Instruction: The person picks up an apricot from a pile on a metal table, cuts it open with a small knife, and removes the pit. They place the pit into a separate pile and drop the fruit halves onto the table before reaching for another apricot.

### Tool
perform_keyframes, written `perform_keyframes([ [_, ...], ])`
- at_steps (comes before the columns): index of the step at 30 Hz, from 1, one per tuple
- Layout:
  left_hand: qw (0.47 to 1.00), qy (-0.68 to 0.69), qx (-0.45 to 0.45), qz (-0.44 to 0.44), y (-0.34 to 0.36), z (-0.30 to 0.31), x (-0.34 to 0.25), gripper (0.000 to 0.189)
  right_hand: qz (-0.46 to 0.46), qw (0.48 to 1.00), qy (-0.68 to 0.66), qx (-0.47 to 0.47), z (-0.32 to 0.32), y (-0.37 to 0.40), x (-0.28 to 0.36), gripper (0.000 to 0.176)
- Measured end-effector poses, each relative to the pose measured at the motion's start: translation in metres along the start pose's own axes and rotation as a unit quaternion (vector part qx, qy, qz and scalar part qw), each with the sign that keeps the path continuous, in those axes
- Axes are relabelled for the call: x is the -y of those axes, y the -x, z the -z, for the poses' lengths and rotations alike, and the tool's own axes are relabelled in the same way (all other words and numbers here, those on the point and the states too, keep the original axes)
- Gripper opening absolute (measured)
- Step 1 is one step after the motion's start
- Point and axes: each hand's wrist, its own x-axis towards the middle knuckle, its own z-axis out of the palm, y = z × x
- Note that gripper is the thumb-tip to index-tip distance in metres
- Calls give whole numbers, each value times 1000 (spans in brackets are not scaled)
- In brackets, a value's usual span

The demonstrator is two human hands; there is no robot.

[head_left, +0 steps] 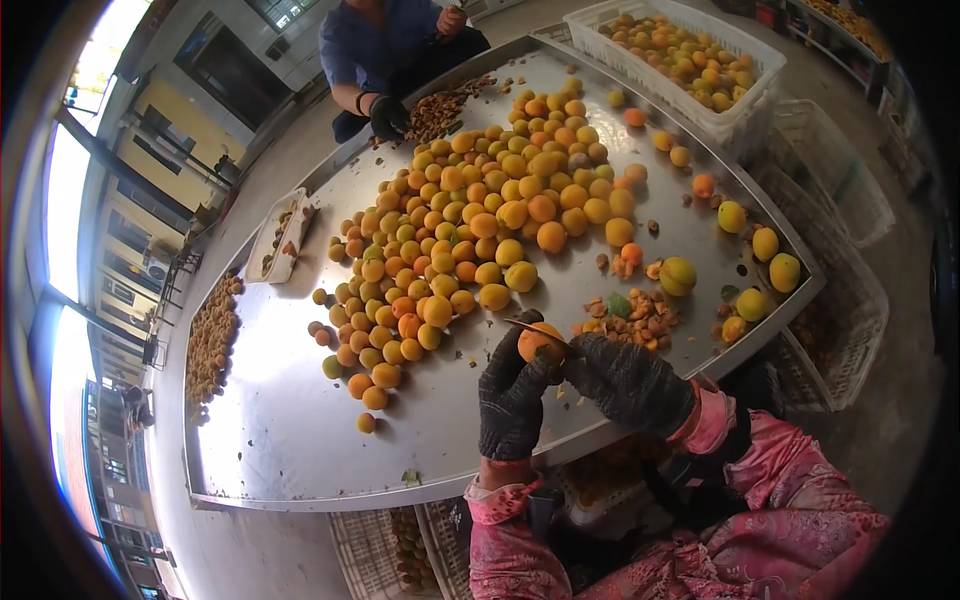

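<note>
My left hand [510, 405], in a dark knitted glove, closes around an orange apricot [541, 346] above the near edge of the metal table [300, 420]. A thin knife [524, 325] lies across the fruit's upper side. Its handle end disappears into my gloved right hand [635, 385], closed beside the apricot. Just beyond my right hand sits a heap of pits and fruit scraps [645, 322] with a green leaf on it. A large spread of whole yellow and orange apricots [450, 225] covers the middle of the table.
Across the table, a person in a blue shirt [352, 50] has a gloved hand near a brown heap [437, 115]. A white crate of apricots [680, 62] stands at the far right. Pits [212, 335] and a shallow tray [278, 236] lie left. Plastic crates [385, 550] sit below the near edge.
</note>
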Motion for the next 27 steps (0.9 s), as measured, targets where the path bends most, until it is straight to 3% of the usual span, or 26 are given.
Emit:
perform_keyframes([
  [1, 1000, 0, 0, 0, 1, -2, 1, 46, 17, 999, 43, -27, -5, 3, -2, 38],
  [3, 995, -20, -96, 14, 4, -13, 0, 46, 32, 994, 86, -55, -10, 4, -2, 39],
  [4, 995, -20, -94, 14, 4, -21, 1, 46, -1, 998, 25, -49, -12, 2, 0, 40],
  [6, 984, 143, -105, -20, 6, -41, 2, 46, -31, 998, -35, -40, -16, 1, 5, 40],
  [8, 989, 86, -113, -42, 6, -45, -2, 40, -190, 945, -263, -43, -19, 1, 9, 42],
  [9, 994, 63, -89, -10, 4, -39, -4, 41, -190, 945, -262, -42, -18, 1, 7, 42],
  [11, 997, 39, -63, 23, 0, -25, -8, 41, -49, 997, -55, 2, -12, 2, -3, 41],
  [12, 998, -2, -45, 32, -1, -16, -9, 42, -48, 997, -55, 2, -9, 2, -6, 41],
  [14, 998, -45, -26, 39, -3, -11, -13, 42, 47, 998, 11, -38, -5, -1, -11, 38],
  [18, 995, -37, -88, -10, -4, -22, -7, 44, 42, 999, 27, -17, -11, -10, -5, 34],
  [20, 985, 76, -137, -75, -5, -33, -2, 42, -80, 981, -173, -41, -22, -13, 6, 33],
  [21, 987, -26, -143, -70, -4, -31, 0, 47, -80, 981, -174, -40, -23, -11, 11, 33],
  [23, 990, 9, -140, -32, -3, -33, -3, 48, -240, 931, -272, 33, -24, -7, 19, 32],
  [24, 990, 44, -136, 3, -3, -34, -5, 48, -240, 932, -270, 34, -28, -4, 16, 32],
  [25, 990, 45, -137, 4, -2, -27, -9, 48, -164, 966, -201, 18, -35, 1, 9, 32],
  [26, 996, -9, -72, 42, -1, -13, -17, 44, -85, 988, -130, 0, -37, 3, 6, 31],
  [27, 995, -63, -7, 80, 0, -5, -21, 42, -84, 988, -130, 0, -33, 5, 2, 31],
])
